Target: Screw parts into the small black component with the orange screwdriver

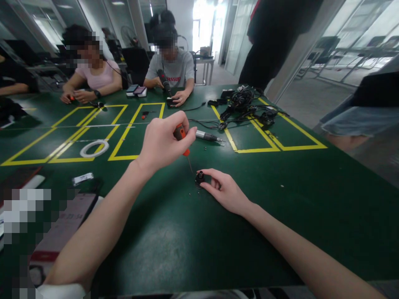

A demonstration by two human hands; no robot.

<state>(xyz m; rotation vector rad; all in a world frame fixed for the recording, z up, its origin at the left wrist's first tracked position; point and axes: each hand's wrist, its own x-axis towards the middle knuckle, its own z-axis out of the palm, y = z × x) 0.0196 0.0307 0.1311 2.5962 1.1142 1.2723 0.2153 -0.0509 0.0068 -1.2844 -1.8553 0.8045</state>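
Note:
My left hand (165, 139) is closed round the orange and black handle of a screwdriver (186, 152). Its thin shaft points down, and the tip is at or just beside a small black part (200, 177); whether they touch I cannot tell. That part stands on the green table with a short round stub on top. Thumb and forefinger of my right hand (226, 189) pinch it from the right side. A few tiny specks, perhaps screws, lie on the table close to it.
Beyond my hands lies a grey and black pen-shaped tool (207, 136). A heap of black cables (245, 104) is at the back right. A white coil (94, 148) and a small white packet (82, 178) lie left on the green table (174, 245). Co-workers sit opposite.

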